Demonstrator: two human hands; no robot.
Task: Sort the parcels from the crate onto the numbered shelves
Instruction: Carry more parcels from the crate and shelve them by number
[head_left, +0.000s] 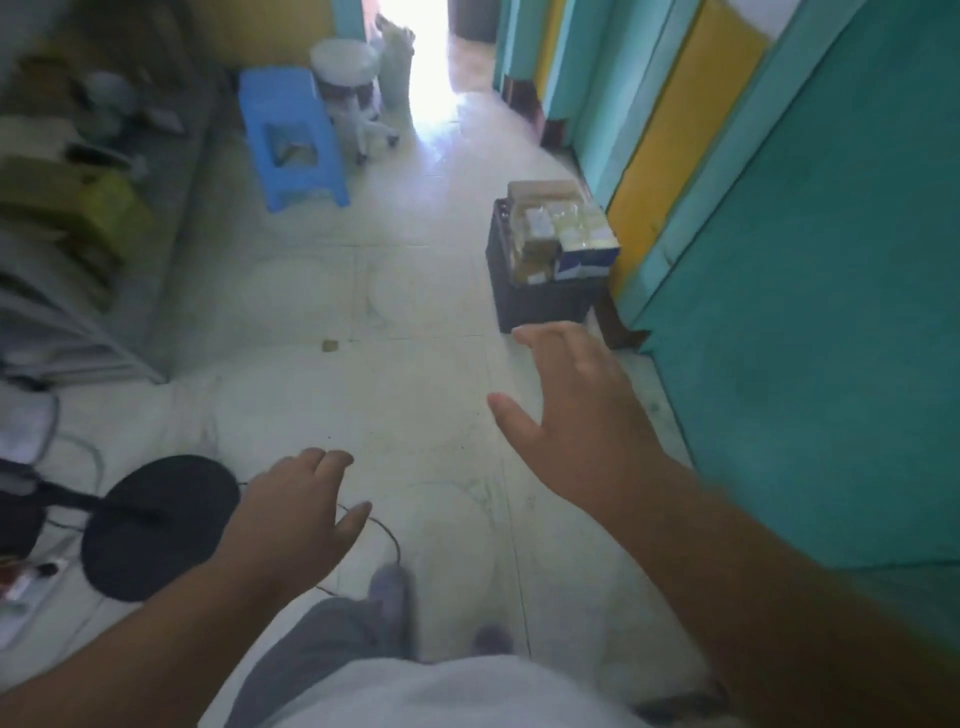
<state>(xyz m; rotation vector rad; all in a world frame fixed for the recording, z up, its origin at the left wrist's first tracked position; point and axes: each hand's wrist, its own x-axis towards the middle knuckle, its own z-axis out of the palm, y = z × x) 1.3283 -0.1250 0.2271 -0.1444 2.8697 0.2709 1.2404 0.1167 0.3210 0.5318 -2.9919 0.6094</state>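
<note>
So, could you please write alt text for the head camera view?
Both hands, right hand and left hand, are empty, reaching toward a dark crate of parcels on the tiled floor by a teal wall. A blue stool stands beyond.

Daylight blows out the doorway (428, 47) at twelve o'clock, glaring off the floor (405, 291); everything looks soft, edges smeared (worst at nine o'clock).

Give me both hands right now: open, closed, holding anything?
Left hand: open, fingers loosely curled, holding nothing.
Right hand: open, fingers spread, holding nothing, stretched out toward the crate of parcels.
</note>
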